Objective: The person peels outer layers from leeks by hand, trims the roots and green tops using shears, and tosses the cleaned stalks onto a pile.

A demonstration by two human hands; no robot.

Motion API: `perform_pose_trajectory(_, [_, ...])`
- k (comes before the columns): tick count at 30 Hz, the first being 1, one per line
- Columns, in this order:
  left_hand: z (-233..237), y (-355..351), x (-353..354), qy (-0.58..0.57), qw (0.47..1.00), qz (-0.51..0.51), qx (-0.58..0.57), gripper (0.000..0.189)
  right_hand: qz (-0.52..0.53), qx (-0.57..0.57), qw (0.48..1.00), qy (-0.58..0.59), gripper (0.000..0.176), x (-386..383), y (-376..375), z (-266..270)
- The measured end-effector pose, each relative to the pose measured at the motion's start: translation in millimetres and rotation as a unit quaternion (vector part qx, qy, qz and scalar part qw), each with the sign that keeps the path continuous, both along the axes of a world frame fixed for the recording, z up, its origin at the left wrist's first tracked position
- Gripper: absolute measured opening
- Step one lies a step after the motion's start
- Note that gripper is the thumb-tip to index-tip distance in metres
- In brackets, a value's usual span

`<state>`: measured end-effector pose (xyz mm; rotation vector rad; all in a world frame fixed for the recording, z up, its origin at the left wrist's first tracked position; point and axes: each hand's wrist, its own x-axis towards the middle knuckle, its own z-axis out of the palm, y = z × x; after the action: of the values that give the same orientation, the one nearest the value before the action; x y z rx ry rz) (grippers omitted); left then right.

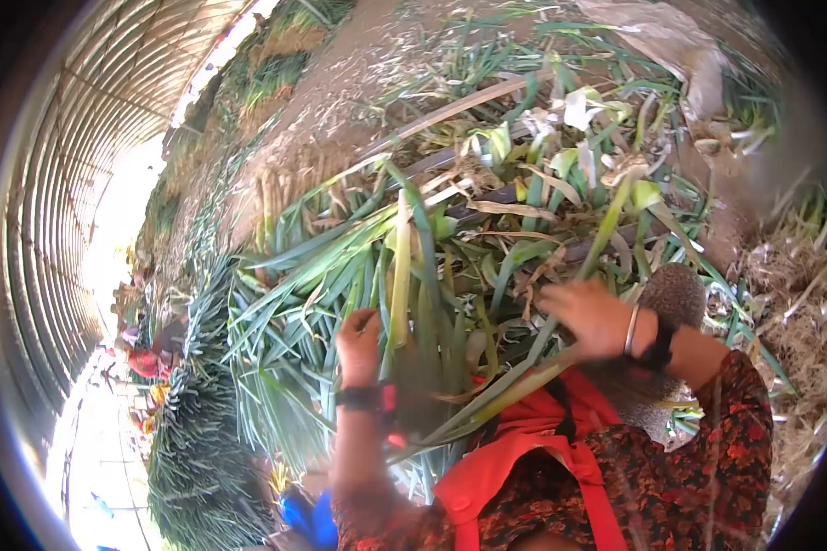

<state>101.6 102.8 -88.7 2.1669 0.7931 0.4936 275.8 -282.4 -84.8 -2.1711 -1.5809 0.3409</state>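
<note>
My left hand [358,347] is raised over a heap of long green onion leaves [289,335]. Its fingers are curled together, and I cannot make out whether anything is in them. Just right of it a yellowed leaf [401,266] stands up. My right hand [590,317] is closed at the end of a long green onion [515,390], whose leaves slant down to the left across my lap. The palm hides part of the stalk. Another pale green stalk [611,225] rises beyond the right fingers.
Peeled leaves and trimmings [533,197] litter the ground ahead. A large stack of green onions [202,450] lies to the left. Dry roots [790,303] pile up at the right, and plastic sheeting [675,46] lies at the top. Something blue [311,519] is near my left elbow.
</note>
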Motion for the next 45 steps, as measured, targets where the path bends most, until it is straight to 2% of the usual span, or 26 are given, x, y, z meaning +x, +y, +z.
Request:
perform_pose_trajectory(1, [-9,1,3,0.02,0.999,-0.014,0.032,0.023,0.043,-0.036,0.998,-0.036,0.086,-18,6,-4])
perform_pose_trajectory(2, [-20,-1,12,0.054,0.994,-0.035,0.088,0.028,0.051,0.011,0.993,-0.104,0.065,-35,11,-4])
perform_pose_trajectory(5, [-38,-4,38,0.106,0.977,-0.024,0.181,0.04,0.125,-0.141,0.978,-0.095,0.033,-59,56,-41])
perform_pose_trajectory(9, [-31,-11,53,0.22,0.953,-0.021,0.208,0.043,0.17,-0.153,0.971,-0.069,0.011,-17,75,14])
perform_pose_trajectory(10, [-29,-13,54,0.238,0.947,-0.028,0.215,0.039,0.107,-0.202,0.971,-0.07,0.012,6,82,61])
perform_pose_trajectory(12, [-39,-10,57,0.237,0.946,-0.016,0.222,0.036,-0.042,-0.044,0.997,0.04,0.016,76,82,90])
perform_pose_trajectory(13, [-43,-8,58,0.238,0.945,-0.009,0.224,0.035,-0.194,0.131,0.972,-0.016,0.017,119,81,82])
perform_pose_trajectory(14, [-33,-14,58,0.243,0.945,-0.02,0.22,0.03,-0.29,0.204,0.934,0.029,0.027,152,61,78])
perform_pose_trajectory(16, [-31,-24,59,0.24,0.941,-0.025,0.238,0.027,-0.439,0.402,0.795,0.118,0.05,218,19,72])
perform_pose_trajectory(18, [-38,-37,61,0.218,0.933,-0.047,0.282,0.021,-0.483,0.419,0.766,-0.062,0.068,234,15,32])
perform_pose_trajectory(19, [-31,-52,63,0.245,0.932,-0.073,0.257,0.021,-0.492,0.363,0.782,-0.119,0.076,206,11,17])
perform_pose_trajectory(20, [-43,-62,64,0.238,0.926,-0.109,0.273,0.021,-0.493,0.225,0.826,-0.154,0.075,183,14,-15])
perform_pose_trajectory(22, [-49,-77,66,0.237,0.92,-0.16,0.269,0.022,-0.362,0.086,0.92,0.121,0.047,96,34,-5])
perform_pose_trajectory(23, [-35,-87,66,0.245,0.922,-0.174,0.245,0.023,-0.257,0.089,0.955,0.117,0.047,67,41,-12])
perform_pose_trajectory(24, [-25,-92,65,0.254,0.922,-0.188,0.222,0.024,-0.227,0.109,0.956,0.149,0.046,38,49,-21])
perform_pose_trajectory(25, [-23,-94,62,0.222,0.93,-0.224,0.188,0.025,-0.244,-0.027,0.964,0.106,0.046,22,53,-27])
perform_pose_trajectory(27, [-18,-95,54,0.157,0.935,-0.295,0.119,0.028,-0.239,0.018,0.963,0.126,0.048,9,54,-60])
perform_pose_trajectory(29, [1,-82,62,0.19,0.905,-0.381,0.015,0.025,-0.239,0.003,0.958,0.16,0.051,1,61,-55])
perform_pose_trajectory(31, [10,-50,86,0.228,0.864,-0.438,-0.098,0.025,-0.197,0.02,0.94,0.277,0.061,3,68,-37])
perform_pose_trajectory(32, [21,-30,101,0.225,0.863,-0.418,-0.172,0.027,-0.154,0.016,0.929,0.337,0.066,6,69,-22])
perform_pose_trajectory(33, [24,-16,115,0.226,0.91,-0.296,-0.183,0.027,-0.112,0.011,0.912,0.394,0.071,11,71,-15])
perform_pose_trajectory(35, [-5,33,143,0.124,0.958,-0.219,0.139,0.023,-0.075,0.067,0.931,0.35,0.084,18,63,-40])
perform_pose_trajectory(37, [-1,67,166,0.2,0.934,-0.124,0.269,0.03,-0.082,0.069,0.954,0.281,0.094,14,59,-46])
perform_pose_trajectory(39, [-14,99,180,0.254,0.908,-0.102,0.317,0.054,-0.133,0.021,0.974,0.183,0.102,0,64,-32])
perform_pose_trajectory(40, [-17,109,187,0.284,0.904,-0.09,0.308,0.056,-0.184,-0.012,0.97,0.159,0.107,-12,64,-41])
perform_pose_trajectory(45, [-44,126,203,0.344,0.896,-0.059,0.275,0.056,-0.207,-0.098,0.972,0.055,0.106,-23,69,-52])
